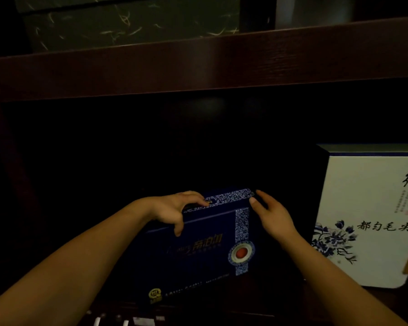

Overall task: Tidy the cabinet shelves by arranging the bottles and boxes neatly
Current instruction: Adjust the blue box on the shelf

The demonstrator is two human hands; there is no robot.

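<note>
A dark blue box (198, 252) with a blue-and-white patterned band and a round red seal stands upright in the dim lower shelf. My left hand (174, 210) grips its top left edge, fingers over the top and thumb down the front face. My right hand (272, 215) is at the box's top right corner, thumb touching the corner and fingers reaching behind it. To the right stands a white box (368, 220) with blue flowers and black calligraphy, apart from the blue box.
A dark wooden shelf board (198, 64) runs across above. On the upper shelf sits a dark green speckled box (127, 22) and a pale upright object (313, 12). Small pale items (127, 321) show at the bottom edge. The shelf's back is in darkness.
</note>
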